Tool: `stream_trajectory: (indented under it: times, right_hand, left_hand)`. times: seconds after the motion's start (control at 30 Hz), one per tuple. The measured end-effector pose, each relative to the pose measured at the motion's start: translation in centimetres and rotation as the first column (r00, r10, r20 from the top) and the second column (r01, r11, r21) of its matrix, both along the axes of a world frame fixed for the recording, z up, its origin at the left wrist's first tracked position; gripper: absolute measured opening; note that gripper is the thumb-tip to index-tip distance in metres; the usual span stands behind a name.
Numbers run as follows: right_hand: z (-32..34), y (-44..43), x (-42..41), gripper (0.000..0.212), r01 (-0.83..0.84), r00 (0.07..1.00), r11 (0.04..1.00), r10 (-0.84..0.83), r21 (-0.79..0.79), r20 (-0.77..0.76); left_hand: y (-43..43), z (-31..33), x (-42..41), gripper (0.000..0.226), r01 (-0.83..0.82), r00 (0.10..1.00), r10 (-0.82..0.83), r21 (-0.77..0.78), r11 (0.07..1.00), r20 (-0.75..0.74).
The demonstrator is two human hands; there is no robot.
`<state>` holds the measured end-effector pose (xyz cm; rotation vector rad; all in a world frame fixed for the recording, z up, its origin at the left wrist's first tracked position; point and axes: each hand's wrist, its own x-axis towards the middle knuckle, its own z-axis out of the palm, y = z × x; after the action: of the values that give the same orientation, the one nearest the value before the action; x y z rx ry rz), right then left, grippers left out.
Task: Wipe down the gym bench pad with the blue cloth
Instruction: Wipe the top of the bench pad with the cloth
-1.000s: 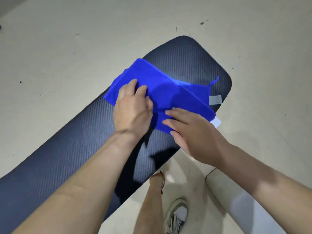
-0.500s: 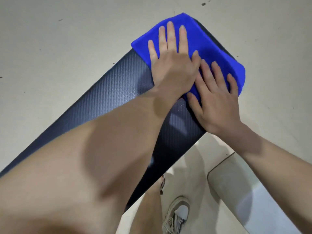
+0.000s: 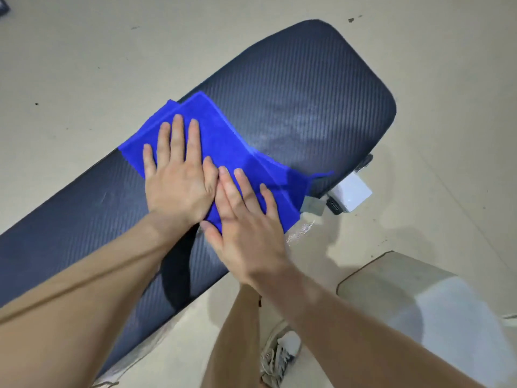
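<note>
The blue cloth (image 3: 229, 141) is laid folded across the bench pad (image 3: 307, 88), which is stretched from 8 o'clock to 1 o'clock. A faint smeared sheen is seen on the pad at 2 o'clock of the cloth, so that end is judged wiped; the long stretch toward 8 o'clock is judged yet to be done. The cloth is pressed flat under both hands, nothing gripped: the left hand (image 3: 179, 186) with fingers straight and spread, the right hand (image 3: 246, 233) at its 4 o'clock likewise.
</note>
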<state>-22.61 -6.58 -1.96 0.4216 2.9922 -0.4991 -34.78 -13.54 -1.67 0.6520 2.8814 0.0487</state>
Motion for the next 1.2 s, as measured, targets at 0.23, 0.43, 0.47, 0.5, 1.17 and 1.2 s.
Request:
stream_trajectory:
  times: [0.23, 0.43, 0.47, 0.5, 1.17, 1.2]
  right_hand:
    - [-0.8, 13.7, 3.4, 0.067, -0.035, 0.998, 0.976, 0.021, 0.214, 0.068]
    - [-0.8, 10.4, 3.5, 0.065, 0.098, 0.993, 0.984, -0.108, 0.147, 0.057]
    - [-1.0, 8.8, 3.7, 0.066, 0.109, 0.991, 0.984, -0.119, 0.140, 0.067]
    - [-0.9, 7.1, 3.9, 0.066, 0.110, 0.989, 0.984, -0.122, 0.142, 0.080]
    - [0.4, -3.7, 2.7, 0.062, -0.286, 0.957, 0.951, 0.276, 0.117, 0.093]
    - [0.3, -4.3, 1.5, 0.063, -0.261, 0.964, 0.956, 0.250, 0.135, 0.093]
  left_hand:
    - [13.4, -0.8, 3.0, 0.065, 0.048, 0.998, -0.050, 0.082, 0.995, 0.025]
    - [11.7, -0.7, 2.9, 0.063, 0.175, 0.982, -0.180, 0.092, 0.980, 0.051]
    - [10.4, -0.8, 3.1, 0.063, 0.179, 0.982, -0.185, 0.103, 0.978, 0.048]
    - [8.9, -0.7, 3.3, 0.063, 0.175, 0.982, -0.181, 0.107, 0.979, 0.048]
    - [-7.8, 0.2, 2.5, 0.072, 0.066, 0.997, -0.066, -0.007, 0.998, 0.042]
    - [-8.0, -0.1, 1.2, 0.072, 0.057, 0.998, -0.058, 0.028, 0.998, 0.028]
